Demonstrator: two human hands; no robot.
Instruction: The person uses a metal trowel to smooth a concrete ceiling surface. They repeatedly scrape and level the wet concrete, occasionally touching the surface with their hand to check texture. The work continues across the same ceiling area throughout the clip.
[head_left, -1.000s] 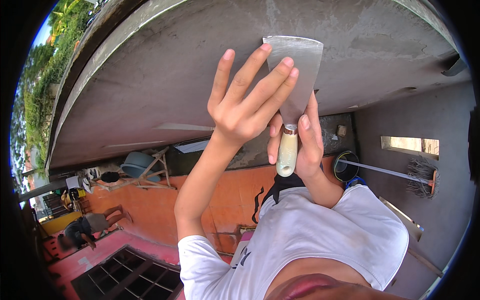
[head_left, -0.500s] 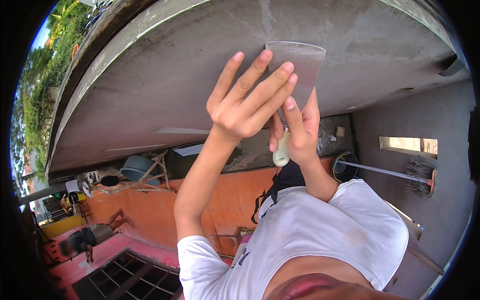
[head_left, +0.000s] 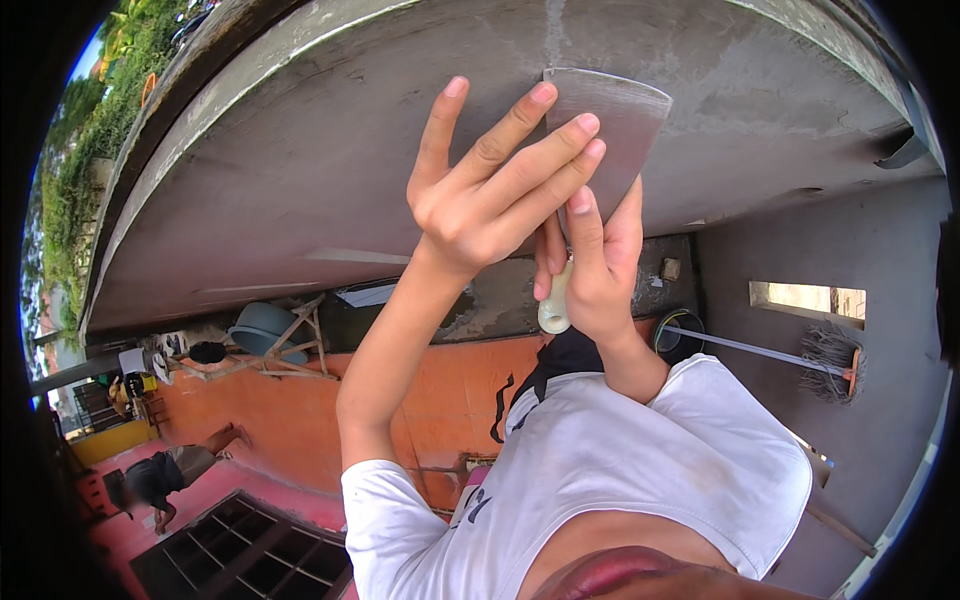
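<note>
A wide putty knife (head_left: 622, 125) with a flared metal blade and a pale handle lies against the grey ceiling (head_left: 330, 170) overhead. My right hand (head_left: 603, 285) is wrapped round the base of the blade and the handle, thumb along the blade. My left hand (head_left: 487, 205) has its fingers stretched out and spread; some fingertips rest on the blade's left side, while the outermost finger stands apart from it. A pale streak (head_left: 555, 35) runs on the ceiling just beyond the blade's edge.
At the right, a mop (head_left: 830, 360) stands by a grey wall with a slot opening (head_left: 810, 300), beside a dark bucket (head_left: 678, 335). Lower left are a grey-blue tub (head_left: 265, 328), a wooden frame (head_left: 305, 350) and another person (head_left: 160, 478) near a dark window grid (head_left: 240, 555).
The putty knife and both hands have shifted slightly right and farther along the ceiling. My left hand's outermost finger has spread farther out. The whole view has shifted a little.
</note>
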